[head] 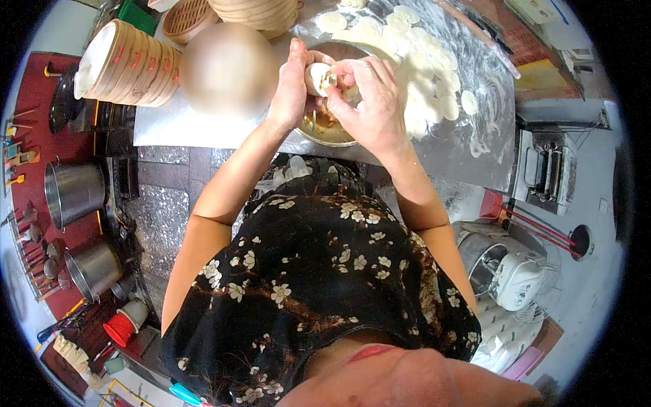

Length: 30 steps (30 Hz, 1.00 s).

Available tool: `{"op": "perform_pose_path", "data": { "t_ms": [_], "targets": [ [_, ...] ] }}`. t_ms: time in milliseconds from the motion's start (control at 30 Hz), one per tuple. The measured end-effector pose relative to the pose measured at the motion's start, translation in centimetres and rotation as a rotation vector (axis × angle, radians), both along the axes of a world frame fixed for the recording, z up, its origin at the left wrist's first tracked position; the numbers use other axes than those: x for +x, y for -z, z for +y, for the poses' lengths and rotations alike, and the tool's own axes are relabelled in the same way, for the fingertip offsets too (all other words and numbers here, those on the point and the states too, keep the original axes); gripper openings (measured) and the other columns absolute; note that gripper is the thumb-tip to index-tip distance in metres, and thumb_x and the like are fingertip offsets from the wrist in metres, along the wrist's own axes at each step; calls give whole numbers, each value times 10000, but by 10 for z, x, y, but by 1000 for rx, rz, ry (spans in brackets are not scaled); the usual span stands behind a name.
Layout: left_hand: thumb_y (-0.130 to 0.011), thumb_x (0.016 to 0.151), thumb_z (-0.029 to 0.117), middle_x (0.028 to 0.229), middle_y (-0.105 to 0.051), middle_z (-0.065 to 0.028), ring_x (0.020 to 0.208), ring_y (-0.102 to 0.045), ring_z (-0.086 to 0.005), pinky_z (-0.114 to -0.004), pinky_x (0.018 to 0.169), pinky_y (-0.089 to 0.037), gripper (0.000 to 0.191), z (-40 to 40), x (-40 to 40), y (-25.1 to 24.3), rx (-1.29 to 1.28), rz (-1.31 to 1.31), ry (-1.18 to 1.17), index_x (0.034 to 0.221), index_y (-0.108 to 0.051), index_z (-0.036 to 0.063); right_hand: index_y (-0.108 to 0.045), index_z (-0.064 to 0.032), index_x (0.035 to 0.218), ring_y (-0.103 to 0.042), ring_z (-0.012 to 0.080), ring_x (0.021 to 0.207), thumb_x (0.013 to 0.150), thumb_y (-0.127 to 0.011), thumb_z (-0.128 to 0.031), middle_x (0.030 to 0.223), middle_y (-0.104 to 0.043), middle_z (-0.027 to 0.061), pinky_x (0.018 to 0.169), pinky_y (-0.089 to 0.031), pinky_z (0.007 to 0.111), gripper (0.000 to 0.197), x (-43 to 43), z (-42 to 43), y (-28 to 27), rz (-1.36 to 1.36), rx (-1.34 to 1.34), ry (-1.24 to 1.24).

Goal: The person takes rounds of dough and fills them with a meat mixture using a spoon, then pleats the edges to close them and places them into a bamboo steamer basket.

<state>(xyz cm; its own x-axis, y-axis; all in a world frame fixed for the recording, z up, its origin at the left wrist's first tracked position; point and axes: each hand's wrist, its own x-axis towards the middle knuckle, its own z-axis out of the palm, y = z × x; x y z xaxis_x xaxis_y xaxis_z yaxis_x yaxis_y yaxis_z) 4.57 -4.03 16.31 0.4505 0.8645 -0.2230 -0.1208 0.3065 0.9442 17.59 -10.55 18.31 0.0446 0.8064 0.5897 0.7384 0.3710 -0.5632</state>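
Between my two hands is a small filled dough bun (319, 77), its top edge gathered into folds. My left hand (294, 86) cups it from the left, thumb pointing up. The fingertips of my right hand (370, 89) pinch the dough's rim. Directly beneath sits a round metal bowl (325, 138), with brownish filling in it, partly hidden by my hands. To the right of the bowl, many round dough wrappers (430, 76) lie overlapping on the floured worktop (488, 132).
Stacked bamboo steamers (129, 63) stand at the left of the table, with a steamer basket (190, 20) behind. A rolling pin (480, 35) lies at the far right. A blurred round patch covers something left of my hands. A dough mixer (513, 277) stands on the right.
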Motion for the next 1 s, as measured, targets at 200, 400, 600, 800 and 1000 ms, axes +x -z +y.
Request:
{"op": "perform_pose_path", "data": {
  "t_ms": [200, 400, 600, 800, 1000],
  "targets": [
    [-212, 929, 591, 698, -594, -9, 569, -526, -58, -184, 437, -400, 651, 1, -9, -10, 63, 137, 19, 903, -580, 55, -564, -75, 904, -514, 246, 793, 658, -698, -82, 824, -547, 56, 732, -430, 353, 280, -4, 6, -3, -110, 59, -38],
    [-232, 929, 585, 659, -573, -16, 498, -480, -66, -201, 409, -360, 661, 5, -15, -10, 100, 156, 16, 868, -596, 36, -582, -91, 823, -503, 234, 740, 658, -697, -70, 774, -543, 41, 663, -438, 333, 203, -13, 12, 2, -145, 114, -23],
    [-246, 929, 582, 591, -543, -15, 437, -453, -73, -209, 384, -354, 668, 12, -17, -6, 30, 179, 81, 837, -610, 30, -589, -95, 756, -493, 218, 721, 650, -692, -68, 742, -540, 16, 647, -439, 318, 150, -13, 13, 7, -231, 202, -43],
    [-263, 908, 625, 538, -495, 4, 395, -407, -63, -197, 364, -317, 674, 14, -21, -16, -29, 306, 144, 829, -616, 56, -599, -93, 780, -492, 222, 716, 644, -699, -84, 746, -541, 17, 670, -445, 313, 169, -15, 18, 0, -277, 126, -35],
    [-212, 891, 665, 579, -525, 5, 416, -431, -64, -201, 361, -316, 726, 21, -30, -9, -64, 249, 301, 925, -604, 55, -600, -81, 771, -507, 220, 723, 644, -699, -70, 768, -560, 31, 658, -447, 323, 161, -5, 20, -2, -208, 63, -185]
  ]
}}
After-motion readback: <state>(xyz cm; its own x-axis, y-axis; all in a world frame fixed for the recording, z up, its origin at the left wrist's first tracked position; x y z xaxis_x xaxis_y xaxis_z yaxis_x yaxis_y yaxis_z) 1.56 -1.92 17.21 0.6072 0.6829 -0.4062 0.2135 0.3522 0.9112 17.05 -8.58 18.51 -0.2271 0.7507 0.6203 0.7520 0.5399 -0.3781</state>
